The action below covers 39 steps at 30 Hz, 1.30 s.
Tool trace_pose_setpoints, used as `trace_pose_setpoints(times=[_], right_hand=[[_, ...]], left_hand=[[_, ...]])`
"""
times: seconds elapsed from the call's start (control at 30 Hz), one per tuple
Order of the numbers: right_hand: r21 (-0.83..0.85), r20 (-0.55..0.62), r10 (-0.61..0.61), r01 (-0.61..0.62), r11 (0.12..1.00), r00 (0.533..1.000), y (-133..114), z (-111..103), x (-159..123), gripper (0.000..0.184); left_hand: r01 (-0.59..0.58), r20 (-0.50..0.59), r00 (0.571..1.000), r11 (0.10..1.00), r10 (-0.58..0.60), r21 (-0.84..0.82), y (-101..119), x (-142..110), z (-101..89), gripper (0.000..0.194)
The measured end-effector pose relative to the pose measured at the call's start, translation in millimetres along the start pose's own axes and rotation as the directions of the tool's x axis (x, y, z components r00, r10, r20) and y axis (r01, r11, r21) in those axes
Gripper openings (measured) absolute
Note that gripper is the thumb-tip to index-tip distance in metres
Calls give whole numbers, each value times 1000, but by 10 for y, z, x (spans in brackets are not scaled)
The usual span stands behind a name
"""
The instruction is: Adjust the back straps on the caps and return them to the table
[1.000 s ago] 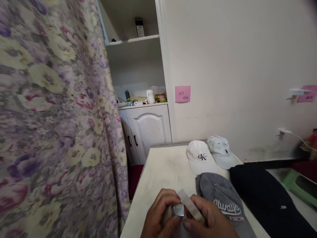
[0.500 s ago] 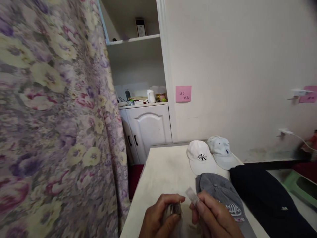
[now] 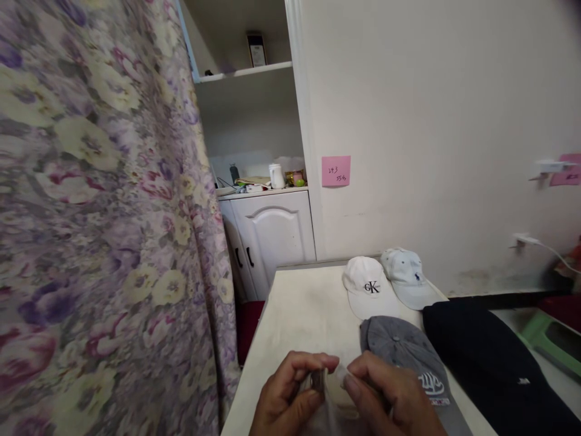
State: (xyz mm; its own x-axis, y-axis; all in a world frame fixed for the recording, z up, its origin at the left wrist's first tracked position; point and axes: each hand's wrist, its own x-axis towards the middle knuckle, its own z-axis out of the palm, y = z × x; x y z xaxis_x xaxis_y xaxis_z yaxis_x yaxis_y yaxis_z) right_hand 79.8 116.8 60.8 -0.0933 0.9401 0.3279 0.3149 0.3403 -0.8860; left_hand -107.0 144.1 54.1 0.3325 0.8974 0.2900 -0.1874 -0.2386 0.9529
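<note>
At the bottom edge of the view my left hand (image 3: 285, 396) is closed round a small metal clasp (image 3: 316, 380). My right hand (image 3: 385, 396) pinches a pale grey strap (image 3: 339, 376) close beside that clasp. Both hands hover over the near end of a white table (image 3: 299, 309). Just to the right of my right hand lies a grey cap (image 3: 403, 354) with white lettering. Farther back sit a white cap with a black logo (image 3: 367, 292) and a light blue cap (image 3: 406, 275).
A floral curtain (image 3: 100, 200) fills the left side. Behind the table stands a white cabinet (image 3: 267, 233) with small items on top and a shelf above. A dark garment (image 3: 481, 357) lies at the right. A pink note (image 3: 336, 171) sticks to the wall.
The strap stood up between my fingers a second ago; my right hand has drawn it down and in toward the clasp, so that only a short piece shows. My hands sit slightly lower.
</note>
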Motion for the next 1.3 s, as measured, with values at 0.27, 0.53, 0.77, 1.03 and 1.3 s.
trace_pose_setpoints(times=[0.27,0.53,0.77,1.03,1.3], right_hand=[[-35,133,-53,58,998,990,-25,-3,69,32],[-70,157,-33,44,997,987,18,0,90,28],[-79,188,-54,70,994,981,61,-43,92,31],[-108,238,-5,32,994,971,44,-110,83,30],[6,289,42,-46,999,956,81,-130,59,25]], left_hand=[[-2,-3,1000,1000,2,14,14,9,26,21],[-81,85,994,981,67,174,-77,33,-72,21],[-80,118,992,967,53,241,-57,60,-68,21],[-20,114,993,938,-21,346,-26,25,-43,23],[-6,117,992,915,-45,404,2,32,-19,25]])
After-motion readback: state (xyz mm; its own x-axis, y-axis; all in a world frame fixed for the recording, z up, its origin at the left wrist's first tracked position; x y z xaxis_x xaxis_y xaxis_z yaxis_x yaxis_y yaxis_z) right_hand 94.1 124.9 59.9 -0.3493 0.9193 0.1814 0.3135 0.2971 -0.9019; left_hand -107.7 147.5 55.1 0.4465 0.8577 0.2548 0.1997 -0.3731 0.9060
